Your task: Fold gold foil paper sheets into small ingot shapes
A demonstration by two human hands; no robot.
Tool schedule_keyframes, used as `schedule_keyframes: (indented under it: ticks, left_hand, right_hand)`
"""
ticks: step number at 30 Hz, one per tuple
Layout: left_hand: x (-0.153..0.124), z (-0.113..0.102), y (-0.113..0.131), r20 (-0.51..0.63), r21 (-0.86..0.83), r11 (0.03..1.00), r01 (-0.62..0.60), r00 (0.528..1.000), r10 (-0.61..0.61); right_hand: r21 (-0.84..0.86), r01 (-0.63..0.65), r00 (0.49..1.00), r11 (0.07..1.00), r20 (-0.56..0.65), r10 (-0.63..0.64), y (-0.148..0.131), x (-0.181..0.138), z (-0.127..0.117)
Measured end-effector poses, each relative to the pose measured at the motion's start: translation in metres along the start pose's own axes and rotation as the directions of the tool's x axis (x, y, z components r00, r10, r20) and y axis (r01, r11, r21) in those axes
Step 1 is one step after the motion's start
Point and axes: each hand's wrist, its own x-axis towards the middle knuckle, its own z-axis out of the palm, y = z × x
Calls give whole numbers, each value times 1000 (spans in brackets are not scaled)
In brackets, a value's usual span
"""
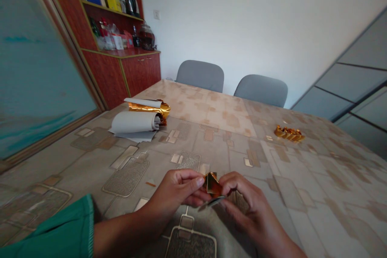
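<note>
Your left hand (pixel 177 193) and right hand (pixel 246 205) pinch creased gold foil (pixel 212 183) between closed fingertips (shiny, angular folds) above the patterned tablecloth (pixel 302 193).

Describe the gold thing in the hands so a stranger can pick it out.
On the patterned table, the left hand and right hand meet near the person. Between them is a small folded piece of gold foil. Unlike the gold heap at far right and the curled gold foil sheet by white paper, it is held off the table.
</note>
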Motion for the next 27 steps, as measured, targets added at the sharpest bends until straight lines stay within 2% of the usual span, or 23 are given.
schedule_keyframes:
  ticks: [6,12,16,20,24,25,27]
  left_hand:
    - [0,0,3,1,67,996,-58,998,58]
    - [0,1,3,-7,65,997,-38,999,38]
    - [-1,3,5,5,47,998,-40,999,40]
    - [-2,5,6,0,11,1000,12,1000,-12]
    - [-1,5,3,41,-40,997,72,997,-71]
    - [-1,4,2,56,-57,994,90,995,-87]
    - [0,3,1,74,-82,989,122,990,-116]
  right_hand:
    - [-59,53,991,997,125,-46,-1,0,1]
    - [-110,105,986,988,139,-89,-9,3,2]
    - [-178,157,978,971,166,-128,-3,-1,-2]
    - [-262,248,965,932,155,-213,5,-1,-3]
    - [-315,369,926,875,205,-317,4,1,-3]
    - [-310,383,920,870,211,-329,4,1,-3]
    - [-293,326,943,899,172,-285,2,0,-2]
